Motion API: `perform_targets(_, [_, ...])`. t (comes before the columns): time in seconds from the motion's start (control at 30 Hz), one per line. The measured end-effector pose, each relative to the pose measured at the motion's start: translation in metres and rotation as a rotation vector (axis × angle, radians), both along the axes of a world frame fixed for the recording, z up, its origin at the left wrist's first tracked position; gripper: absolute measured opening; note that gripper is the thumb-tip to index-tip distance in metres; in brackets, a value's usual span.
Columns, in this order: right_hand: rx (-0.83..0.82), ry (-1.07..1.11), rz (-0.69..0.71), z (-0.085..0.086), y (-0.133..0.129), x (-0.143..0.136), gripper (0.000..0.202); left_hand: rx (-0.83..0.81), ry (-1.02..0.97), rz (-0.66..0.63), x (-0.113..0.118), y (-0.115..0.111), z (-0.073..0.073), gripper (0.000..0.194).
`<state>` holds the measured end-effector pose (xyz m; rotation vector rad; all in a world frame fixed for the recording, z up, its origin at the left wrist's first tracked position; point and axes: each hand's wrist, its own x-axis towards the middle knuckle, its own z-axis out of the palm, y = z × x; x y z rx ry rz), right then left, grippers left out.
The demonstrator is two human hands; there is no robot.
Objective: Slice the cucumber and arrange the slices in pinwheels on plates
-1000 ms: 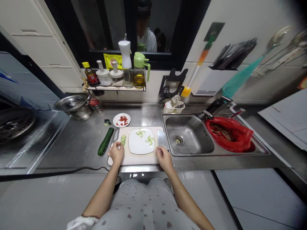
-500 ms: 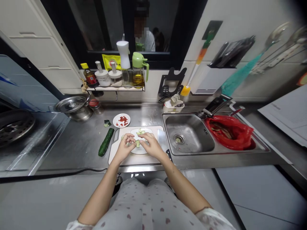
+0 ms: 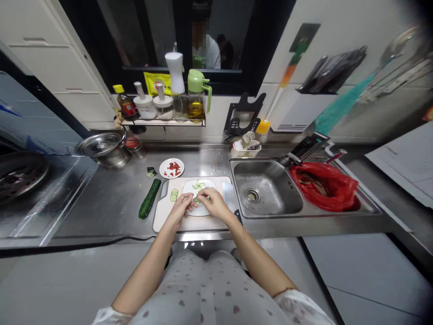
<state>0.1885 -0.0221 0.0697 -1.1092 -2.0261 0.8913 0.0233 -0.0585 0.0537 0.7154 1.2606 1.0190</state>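
Observation:
Over a white plate, my left hand and my right hand meet at a small cucumber slice. The fingertips of both hands are closed about it and partly hide it. Several pale green slices lie in an arc at the plate's far side. The plate rests on a light cutting board, where a short row of cucumber rounds lies to the left. A knife lies along the board's right side, its black handle partly behind my right forearm. Left of the board is a dark green cucumber.
Behind the board stand a small plate of chopped red pieces and some cucumber scraps. A steel sink is at the right, with a red plastic bag beyond it. A lidded pot and a seasoning rack stand behind.
My hands have drawn slightly together and turned, with the left hand moving right and uncovering the cucumber rounds on the board. The slice between the fingers has tilted.

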Motion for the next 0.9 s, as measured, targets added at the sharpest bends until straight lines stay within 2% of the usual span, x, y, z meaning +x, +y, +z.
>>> perform_targets(0.1, [0.039, 0.023, 0.025, -0.003, -0.001, 0.001, 0.016, -0.065, -0.128, 0.033, 0.005, 0.002, 0.003, 0.056])
perform_targets(0.17, [0.043, 0.018, 0.041, -0.005, -0.002, 0.003, 0.017, -0.061, -0.139, 0.056, 0.006, 0.004, 0.002, 0.057])
perform_targets(0.3, [0.039, -0.001, 0.029, -0.008, -0.005, 0.005, 0.017, 0.041, -0.068, 0.087, 0.007, 0.008, -0.004, 0.059])
perform_targets(0.6, [-0.008, -0.024, -0.041, -0.015, -0.004, 0.004, 0.013, 0.215, -0.006, 0.035, 0.008, 0.013, -0.011, 0.055])
perform_targets(0.9, [-0.226, 0.111, -0.178, -0.034, 0.002, -0.002, 0.012, 0.407, 0.232, 0.021, 0.011, 0.016, -0.019, 0.044])
